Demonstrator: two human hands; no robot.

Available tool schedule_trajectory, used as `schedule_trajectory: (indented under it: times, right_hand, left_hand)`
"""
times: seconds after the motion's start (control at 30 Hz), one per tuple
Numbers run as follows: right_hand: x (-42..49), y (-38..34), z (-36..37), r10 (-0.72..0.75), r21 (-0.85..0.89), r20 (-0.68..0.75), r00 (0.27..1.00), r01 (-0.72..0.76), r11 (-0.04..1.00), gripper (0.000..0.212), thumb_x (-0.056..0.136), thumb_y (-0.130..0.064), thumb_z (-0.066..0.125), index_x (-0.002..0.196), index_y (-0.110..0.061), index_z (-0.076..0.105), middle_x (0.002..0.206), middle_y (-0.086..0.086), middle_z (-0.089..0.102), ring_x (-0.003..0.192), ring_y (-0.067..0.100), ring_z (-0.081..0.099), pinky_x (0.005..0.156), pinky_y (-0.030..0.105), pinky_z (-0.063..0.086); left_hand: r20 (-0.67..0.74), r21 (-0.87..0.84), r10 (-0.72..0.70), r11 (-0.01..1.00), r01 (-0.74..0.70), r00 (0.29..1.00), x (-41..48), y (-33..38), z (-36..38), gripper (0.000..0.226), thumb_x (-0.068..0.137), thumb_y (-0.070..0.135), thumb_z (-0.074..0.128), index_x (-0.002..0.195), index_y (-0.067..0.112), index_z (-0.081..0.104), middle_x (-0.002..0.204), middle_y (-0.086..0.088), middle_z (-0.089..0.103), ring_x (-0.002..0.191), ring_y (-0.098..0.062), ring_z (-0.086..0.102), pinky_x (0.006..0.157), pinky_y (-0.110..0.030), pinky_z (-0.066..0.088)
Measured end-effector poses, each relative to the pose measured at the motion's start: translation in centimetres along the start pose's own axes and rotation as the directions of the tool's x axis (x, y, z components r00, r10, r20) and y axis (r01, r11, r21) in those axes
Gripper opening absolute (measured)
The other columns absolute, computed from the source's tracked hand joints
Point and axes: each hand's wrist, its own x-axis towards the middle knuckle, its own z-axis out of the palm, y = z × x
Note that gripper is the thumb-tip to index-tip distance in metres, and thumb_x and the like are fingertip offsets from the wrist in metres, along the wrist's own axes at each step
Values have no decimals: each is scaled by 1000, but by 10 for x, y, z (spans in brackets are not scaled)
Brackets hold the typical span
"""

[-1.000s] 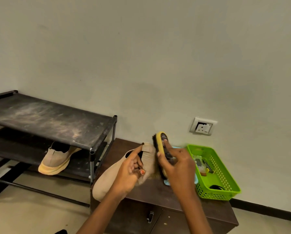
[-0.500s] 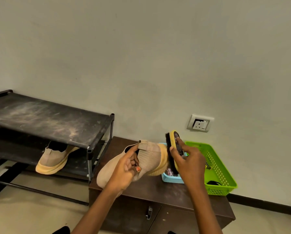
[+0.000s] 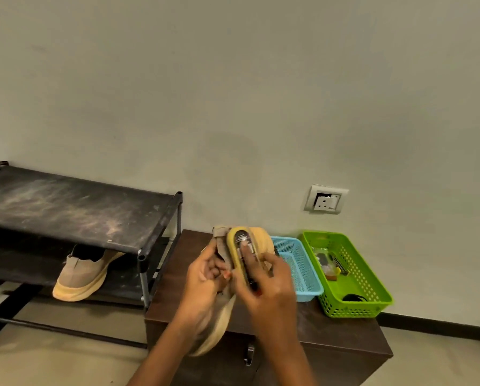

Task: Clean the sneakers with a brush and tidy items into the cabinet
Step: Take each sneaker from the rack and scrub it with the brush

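Observation:
My left hand (image 3: 205,277) grips a beige knit sneaker (image 3: 222,321) by its collar, holding it above the dark brown cabinet (image 3: 342,332) with its heel toward the wall and its toe toward me. My right hand (image 3: 272,282) holds a yellow-backed shoe brush (image 3: 240,243) with a black label, pressed against the sneaker's heel. The bristles are hidden behind the brush back. A second matching sneaker (image 3: 82,271) sits on the lower shelf of the black shoe rack (image 3: 74,207) to the left.
On the cabinet top, a blue basket (image 3: 297,263) stands beside a green basket (image 3: 355,282) holding small items. A metal door handle (image 3: 250,355) shows on the cabinet front. A wall socket (image 3: 326,202) is above. The rack's top shelf is dusty.
The sneaker has swung round from lying sideways so its toe points toward me. The brush has moved left from beside the baskets onto the heel.

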Motion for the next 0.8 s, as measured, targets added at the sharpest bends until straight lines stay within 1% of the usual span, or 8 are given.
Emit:
schedule_trajectory:
  times: [0.1,0.2,0.27,0.4,0.53,0.63,0.7,0.8]
  right_hand:
    - [11,12,-6,200,2,-91,976,-200,980,50,83,-43,53,132,-33,46,101,1,51,83,8,50,63,18,48]
    - [-5,-12,6,27,11,27,999,-27,1000,48,82,-44,54,130,-34,53,106,-2,49,89,8,51,69,14,46]
    - [-5,-7,6,-47,-22,48,998,48,999,48,82,-44,55,128,-34,56,104,1,53,91,7,49,71,15,46]
    - [16,18,-9,176,-36,-75,982,-179,983,49,82,-43,53,130,-34,50,99,3,53,86,14,52,65,16,46]
    - [3,2,3,-42,-73,54,998,46,996,46,82,-45,52,127,-34,57,105,-1,49,92,7,45,70,13,42]
    - [16,26,-5,173,-15,-45,984,-174,985,50,81,-45,52,130,-35,50,99,2,53,85,13,51,68,18,44]
    - [15,27,-6,250,57,-89,964,-246,968,52,81,-44,53,131,-34,48,96,2,51,80,15,52,65,17,43]
    - [-5,0,4,41,67,8,999,-41,997,49,81,-41,58,130,-34,54,98,0,50,82,8,49,64,16,45]
  left_hand:
    - [-7,47,-5,999,5,1000,4,-3,1,63,82,-20,50,132,18,49,88,-15,60,82,-17,59,75,-24,53]
    - [32,-62,-61,996,63,998,1,1,8,38,90,-9,46,115,15,61,90,-13,71,82,-23,69,65,-29,59]
    - [9,-79,-48,996,48,999,1,2,2,38,89,-11,46,116,11,60,92,-18,70,86,-26,69,67,-31,60]
    - [4,-25,-12,1000,12,1000,9,2,-2,64,78,-27,47,132,8,49,88,-22,53,82,-27,52,71,-20,52]
    - [-16,3,35,999,-35,999,13,4,-4,63,77,-29,46,121,14,57,91,-19,58,84,-26,54,65,-17,52]
    - [-22,-15,49,999,-49,999,13,3,-7,67,74,-31,47,123,15,53,76,-10,54,66,-7,55,61,-13,49]
    - [-3,-156,9,988,-9,1000,12,1,-3,68,73,-29,45,126,12,51,76,-11,56,61,-4,58,60,-12,50]
    - [66,-297,-5,954,25,998,14,3,-3,63,67,-16,53,122,14,56,89,-14,69,75,-16,69,66,-24,57]
